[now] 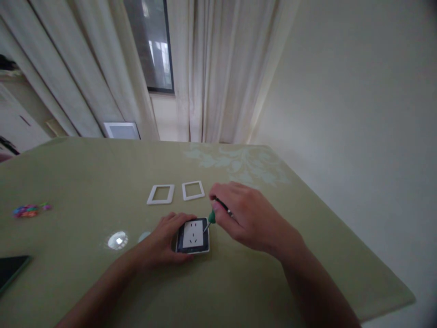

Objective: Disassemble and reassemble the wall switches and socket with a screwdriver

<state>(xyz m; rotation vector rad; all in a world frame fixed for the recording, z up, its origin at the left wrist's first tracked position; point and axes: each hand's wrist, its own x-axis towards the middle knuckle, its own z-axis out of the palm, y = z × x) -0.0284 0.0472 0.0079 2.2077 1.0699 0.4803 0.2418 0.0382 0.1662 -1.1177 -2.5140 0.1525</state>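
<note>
A white wall socket (pixel 193 236) with a dark rim lies flat on the green table (pixel 239 291). My left hand (pixel 168 241) is closed on its left side, with fingers wrapped round its near and far edges. My right hand (pixel 246 217) is closed on a small green-handled screwdriver (pixel 215 213). Its tip points down at the socket's upper right corner. Two white square frames (pixel 161 194) (pixel 193 190) lie side by side just beyond the socket.
A bunch of coloured bands (pixel 29 210) lies at the table's far left. A dark flat object (pixel 12 269) sits at the near left edge. Curtains (pixel 211 68) and a window stand behind the table, and a pale wall (pixel 358 114) runs along the right.
</note>
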